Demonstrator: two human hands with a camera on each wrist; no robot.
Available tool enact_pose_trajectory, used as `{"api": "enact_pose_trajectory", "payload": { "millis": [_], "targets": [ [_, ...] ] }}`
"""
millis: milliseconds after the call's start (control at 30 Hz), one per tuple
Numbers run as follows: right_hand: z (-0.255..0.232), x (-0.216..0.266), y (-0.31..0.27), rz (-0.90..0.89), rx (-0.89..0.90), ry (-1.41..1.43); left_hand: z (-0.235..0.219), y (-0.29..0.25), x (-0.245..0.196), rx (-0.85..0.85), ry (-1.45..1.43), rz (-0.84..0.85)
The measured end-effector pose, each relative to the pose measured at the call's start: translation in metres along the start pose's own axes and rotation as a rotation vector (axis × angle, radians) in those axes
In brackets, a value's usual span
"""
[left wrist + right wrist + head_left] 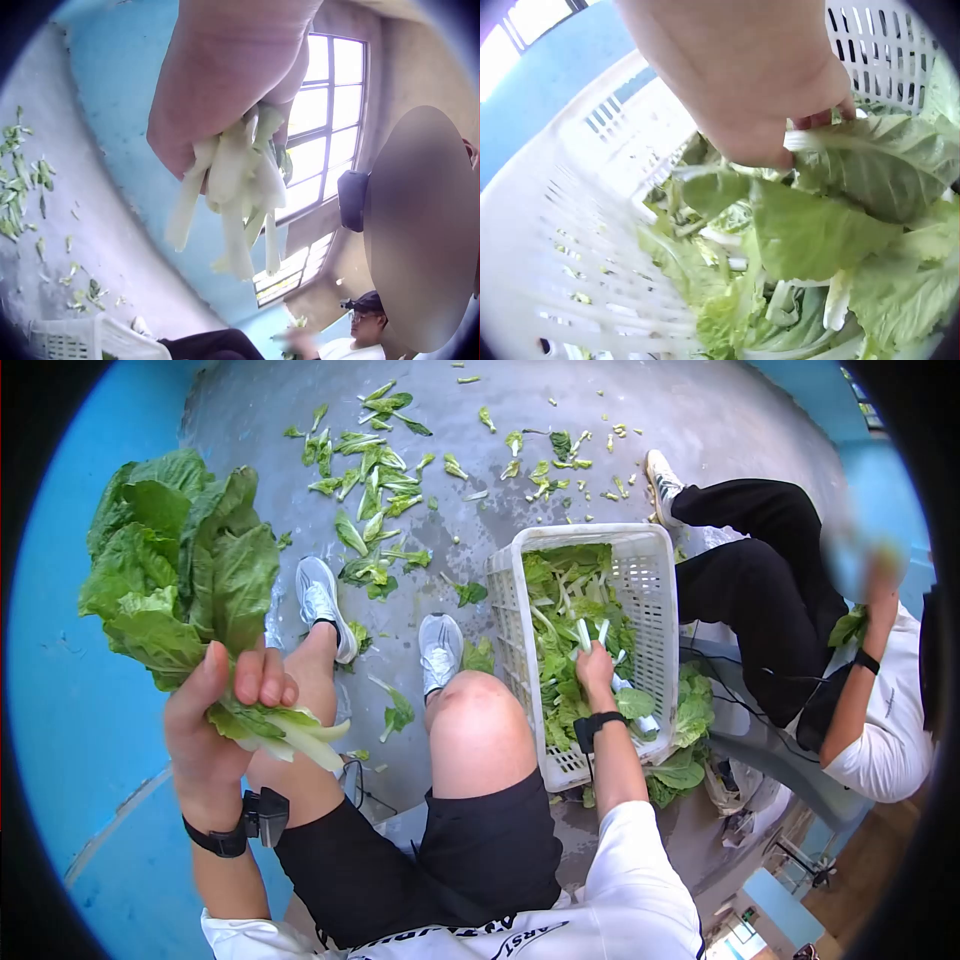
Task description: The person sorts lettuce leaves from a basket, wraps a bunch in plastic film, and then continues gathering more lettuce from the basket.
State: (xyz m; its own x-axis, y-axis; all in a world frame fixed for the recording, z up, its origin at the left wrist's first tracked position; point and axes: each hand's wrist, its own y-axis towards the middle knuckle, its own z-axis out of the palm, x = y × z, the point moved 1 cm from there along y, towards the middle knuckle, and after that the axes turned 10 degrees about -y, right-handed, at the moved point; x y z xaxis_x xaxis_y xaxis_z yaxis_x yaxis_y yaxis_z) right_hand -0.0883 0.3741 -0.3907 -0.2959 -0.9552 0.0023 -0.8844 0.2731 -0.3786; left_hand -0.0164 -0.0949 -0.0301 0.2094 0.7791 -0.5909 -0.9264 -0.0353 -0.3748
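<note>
Head view: left hand [215, 735] grips a bunch of greens [175, 575] at 9 o'clock; right hand [596, 665] pinches a leaf [855, 161] in the white basket [655, 575]; shirt lettering [500, 940] is probably unreadable.

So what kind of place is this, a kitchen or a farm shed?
Probably a back room or yard where vegetables get trimmed, not a proper kitchen. People sit low over a bare concrete floor strewn with leaf scraps, a white plastic crate holds leafy greens, and the left hand grips a bunch of greens.

Leafy green bunch [180, 580] held upright; more greens [575, 630] fill basket [655, 610].
</note>
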Motion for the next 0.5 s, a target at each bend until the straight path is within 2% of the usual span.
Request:
{"api": "enact_pose_trajectory", "payload": {
  "millis": [33, 67, 133, 167, 233, 267, 300, 367, 433, 500],
  "targets": [
    [-0.01, -0.001, -0.004, -0.056, -0.028, 0.095, 0.005, -0.001, 0.001, 0.008, -0.002, 0.001],
    [-0.022, -0.005, -0.009, -0.05, -0.034, 0.095, 0.009, -0.002, 0.003, 0.01, -0.003, -0.01],
    [-0.059, -0.006, -0.025, -0.062, -0.062, 0.339, 0.014, -0.008, 0.006, 0.028, -0.005, -0.024],
    [-0.068, -0.011, -0.032, -0.051, -0.079, 0.342, 0.013, -0.01, 0.01, 0.036, -0.002, -0.033],
    [-0.097, -0.015, -0.052, -0.378, -0.554, 0.258, 0.018, -0.016, 0.015, 0.07, 0.001, -0.043],
    [-0.115, -0.015, -0.063, -0.393, -0.676, 0.165, 0.024, -0.018, 0.018, 0.039, 0.016, -0.078],
    [-0.14, -0.01, -0.075, -0.384, -0.704, 0.163, 0.03, -0.02, 0.02, 0.01, 0.033, -0.106],
    [-0.178, -0.005, -0.1, -0.14, -0.311, 0.207, 0.037, -0.025, 0.032, 0.024, -0.009, -0.059],
    [-0.2, -0.002, -0.117, -0.13, -0.339, 0.255, 0.047, -0.027, 0.04, -0.079, -0.048, -0.176],
    [-0.218, 0.009, -0.136, -0.17, -0.371, 0.696, 0.064, -0.029, 0.051, -0.07, -0.073, -0.194]
  ]
}}
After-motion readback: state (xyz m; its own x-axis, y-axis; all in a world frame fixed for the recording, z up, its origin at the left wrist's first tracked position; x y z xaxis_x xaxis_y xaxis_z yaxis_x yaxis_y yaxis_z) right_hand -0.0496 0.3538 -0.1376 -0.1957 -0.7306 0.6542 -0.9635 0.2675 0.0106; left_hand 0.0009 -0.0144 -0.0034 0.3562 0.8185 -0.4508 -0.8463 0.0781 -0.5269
